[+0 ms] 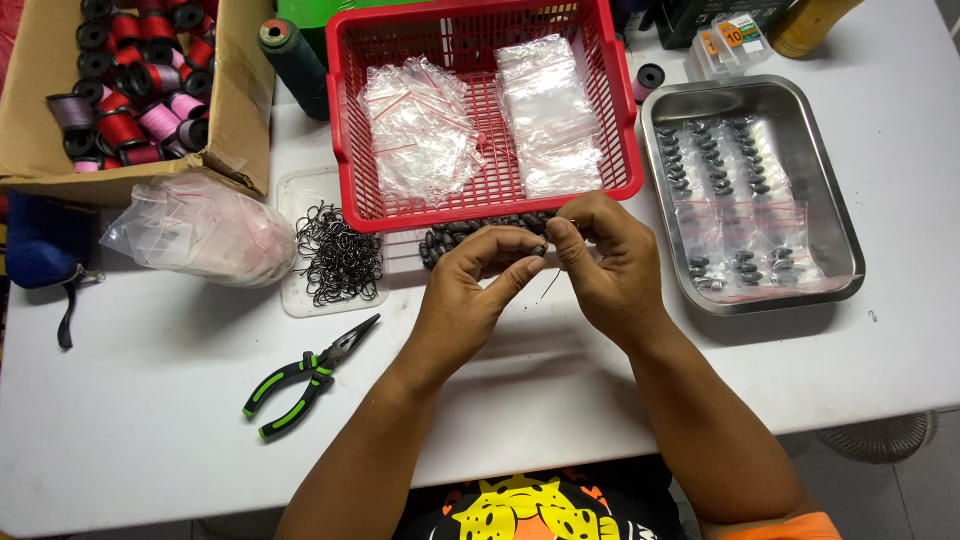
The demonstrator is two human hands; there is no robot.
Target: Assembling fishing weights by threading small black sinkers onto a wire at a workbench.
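Head view of a white table (150, 400) at which a person worked with both bare hands. The left hand (462, 290) and the right hand (605, 265) met at the middle of the table, just in front of a red basket (345, 130). The fingertips of both hands were pinched narrowly together on a small dark sinker (541, 247) — a thin dark line (551, 285) hung from it between the hands. Which hand bore most of the hold could not be told, since the fingers overlapped.

Behind the hands, against the front wall of the basket, lay a heap of dark oval sinkers (470, 233). To its left a shallow clear tray (290, 195) held a tangle of dark hooks (338, 255), and just beside that lay a crumpled bundle of clear plastic bags (200, 230). The basket held two lots of small clear bags (480, 120) — one loose and crumpled, one stacked flat.

To the right of the hands stood a steel tray (845, 200) with filled clear bags of sinkers (740, 200) laid in rows. Near the left forearm lay long-nosed pliers (305, 380) with green and black handles, apart from both hands. At the far left corner a cardboard box (240, 100) held spools of red, pink and purple thread (130, 90); a dark green spool (295, 65) stood between the box and the basket.
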